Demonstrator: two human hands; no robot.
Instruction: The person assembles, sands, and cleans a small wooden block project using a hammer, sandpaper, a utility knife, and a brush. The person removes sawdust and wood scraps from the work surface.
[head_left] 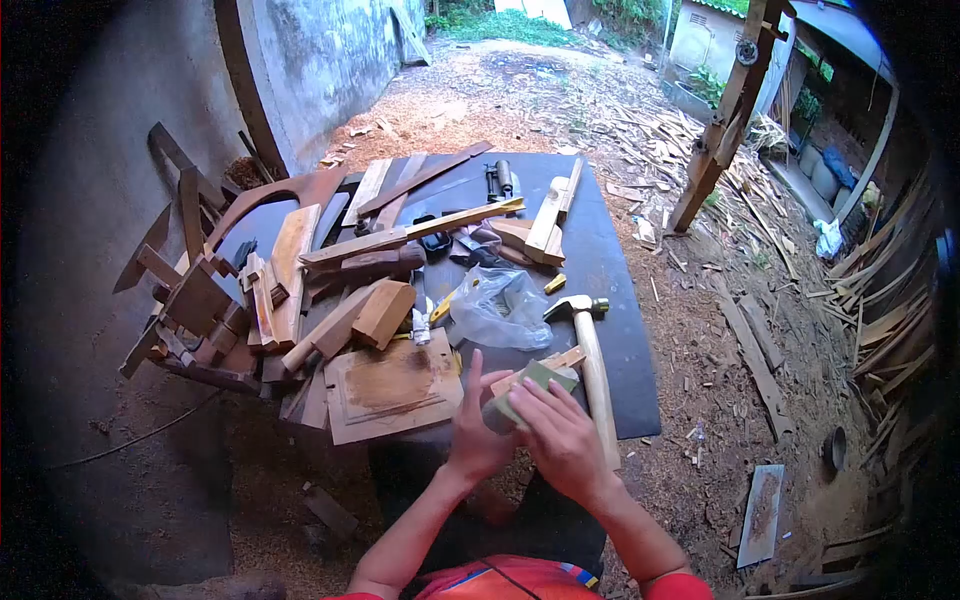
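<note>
My right hand (562, 440) presses over a green sheet (540, 378) that looks like sandpaper, its fingers lying across the top. Under and behind the sheet, a small light piece of wood (567, 358) sticks out. My left hand (478, 432) is at the near left end of the wood and sheet, with one finger pointing up and its grip partly hidden. A claw hammer (592, 375) lies just right of my hands, its head away from me. Beyond my hands rests a clear plastic bag (498, 308).
The dark table (625, 340) holds a carved wooden panel (392, 385), wood offcuts (383, 313), a wooden hand plane (548, 222) and a yellow-handled tool (441, 306). Wooden frame pieces (205, 300) crowd the left side. A wooden post (722, 125) stands at right; scraps litter the ground.
</note>
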